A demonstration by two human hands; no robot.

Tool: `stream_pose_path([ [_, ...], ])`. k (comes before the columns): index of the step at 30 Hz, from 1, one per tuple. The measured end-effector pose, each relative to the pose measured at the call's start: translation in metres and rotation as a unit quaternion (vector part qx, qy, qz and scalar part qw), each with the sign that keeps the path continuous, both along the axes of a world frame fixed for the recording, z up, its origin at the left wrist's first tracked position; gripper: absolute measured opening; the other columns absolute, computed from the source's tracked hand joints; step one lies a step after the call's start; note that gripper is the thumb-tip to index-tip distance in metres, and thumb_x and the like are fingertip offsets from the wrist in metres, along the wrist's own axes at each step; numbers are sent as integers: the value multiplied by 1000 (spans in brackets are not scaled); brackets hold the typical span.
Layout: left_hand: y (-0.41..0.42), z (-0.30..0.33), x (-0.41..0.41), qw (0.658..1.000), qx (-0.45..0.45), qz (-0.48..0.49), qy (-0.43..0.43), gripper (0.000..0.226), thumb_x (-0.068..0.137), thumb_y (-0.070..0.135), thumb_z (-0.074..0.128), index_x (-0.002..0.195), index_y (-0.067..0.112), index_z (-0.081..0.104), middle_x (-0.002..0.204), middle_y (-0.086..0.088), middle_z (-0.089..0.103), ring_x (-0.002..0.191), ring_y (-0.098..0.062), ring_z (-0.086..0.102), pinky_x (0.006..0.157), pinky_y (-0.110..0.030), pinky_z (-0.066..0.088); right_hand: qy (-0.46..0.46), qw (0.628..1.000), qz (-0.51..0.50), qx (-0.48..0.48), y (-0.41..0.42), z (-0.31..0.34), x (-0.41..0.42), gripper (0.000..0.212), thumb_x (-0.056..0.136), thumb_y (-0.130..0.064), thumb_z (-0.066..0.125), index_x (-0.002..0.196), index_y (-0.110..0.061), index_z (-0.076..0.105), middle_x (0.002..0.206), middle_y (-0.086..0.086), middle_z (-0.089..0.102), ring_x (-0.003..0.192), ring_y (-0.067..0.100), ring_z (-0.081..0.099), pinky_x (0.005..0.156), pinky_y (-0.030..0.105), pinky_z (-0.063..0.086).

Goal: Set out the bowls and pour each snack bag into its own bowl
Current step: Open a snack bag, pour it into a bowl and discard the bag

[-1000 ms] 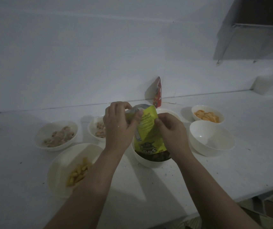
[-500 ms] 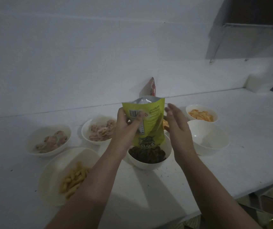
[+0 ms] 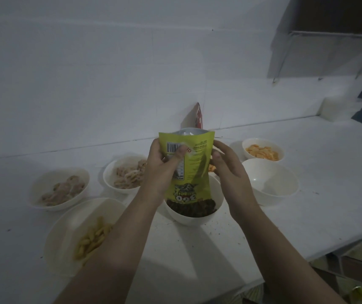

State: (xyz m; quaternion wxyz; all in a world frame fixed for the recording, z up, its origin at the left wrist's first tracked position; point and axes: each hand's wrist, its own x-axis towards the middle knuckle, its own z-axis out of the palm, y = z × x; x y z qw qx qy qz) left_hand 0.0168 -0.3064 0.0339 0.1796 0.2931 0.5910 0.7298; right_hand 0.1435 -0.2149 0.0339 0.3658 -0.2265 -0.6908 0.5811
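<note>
The left hand (image 3: 164, 170) grips the green snack bag (image 3: 189, 170) by its left edge; the thumb lies across the printed panel near the barcode and the fingers wrap behind, pinching the glossy film. The right hand (image 3: 230, 172) stands at the bag's right edge with fingers loosely curved and slightly parted; the thumb tip touches or nearly touches the film, and which of the two cannot be told. The bag is inverted, its printed logo upside down, its lower opening sitting in the centre bowl (image 3: 194, 212); the upward end shows a silver foil lining. That bowl is round, smooth and white, holds dark, small pieces, and stands near the middle of the white counter (image 3: 307, 216). To its right stands an empty white bowl (image 3: 270, 185); behind that, toward the counter's back edge, a bowl of orange pieces (image 3: 263, 151). On the left side stand a bowl of pale ring-shaped pieces (image 3: 125, 174), a bowl of pinkish lumps (image 3: 60, 188), and, nearest the front edge, a wide bowl of yellow sticks (image 3: 83, 235). A red bag (image 3: 198, 116) leans on the tiled wall at the back edge.
</note>
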Motion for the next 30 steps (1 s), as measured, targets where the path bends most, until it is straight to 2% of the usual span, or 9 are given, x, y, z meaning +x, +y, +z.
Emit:
stream_pose_path([
  [3,-2,-1,-2,1000,3,-29,-3,44,73,40,73,111,21,58,104,2,73,95,-15,72,79,-37,59,19,999,22,-14,0,2,-1,29,100,-31,54,127,-24,63,112,-14,72,102,-4,66,81,15,51],
  [7,-4,-3,-4,998,-6,-65,1,46,72,41,74,111,23,60,106,0,74,100,-21,71,86,-46,57,54,997,44,-29,0,7,-4,26,98,-23,60,122,-16,66,107,-4,76,98,6,71,75,17,54],
  [11,-5,2,-7,997,33,-55,-32,34,76,35,69,101,13,63,95,-1,74,91,-18,71,80,-41,57,67,997,30,-34,5,8,-6,22,95,-17,65,114,-8,70,102,2,78,96,16,73,76,25,57],
  [16,-2,9,-9,998,56,-22,-16,22,71,30,73,81,14,63,79,1,75,76,-16,72,68,-31,58,87,994,38,-61,6,8,-7,20,92,-11,67,109,-3,71,99,4,78,93,16,74,76,23,57],
  [18,-2,9,-8,998,59,-25,-2,21,72,29,73,83,13,64,78,3,75,75,-12,72,65,-26,56,102,992,30,-65,7,10,-7,16,91,-7,67,105,-1,72,92,1,79,86,14,73,74,23,57],
  [20,-3,7,-10,997,55,-47,7,23,74,28,72,91,14,65,85,4,76,82,-11,73,67,-23,56,126,990,22,-65,7,14,-7,14,91,-5,66,102,1,71,87,-2,78,82,12,73,71,21,57],
  [22,-5,3,-12,997,38,-71,18,26,75,28,71,99,18,67,95,5,77,92,-12,72,74,-25,58,146,987,15,-62,8,18,-6,16,91,-5,66,103,4,70,89,3,77,83,14,72,71,22,57],
  [27,-4,-3,-14,997,27,-53,46,23,78,31,72,100,23,70,97,3,77,92,-16,73,78,-30,59,157,987,7,-40,8,23,-6,15,90,-4,67,101,4,71,84,1,76,77,10,71,67,19,55],
  [30,-4,-7,-19,994,-3,-95,59,26,77,30,71,103,26,70,101,5,77,97,-15,72,83,-30,58,190,980,1,-58,12,26,-4,10,90,-4,66,98,1,69,85,2,74,81,13,69,70,24,56],
])
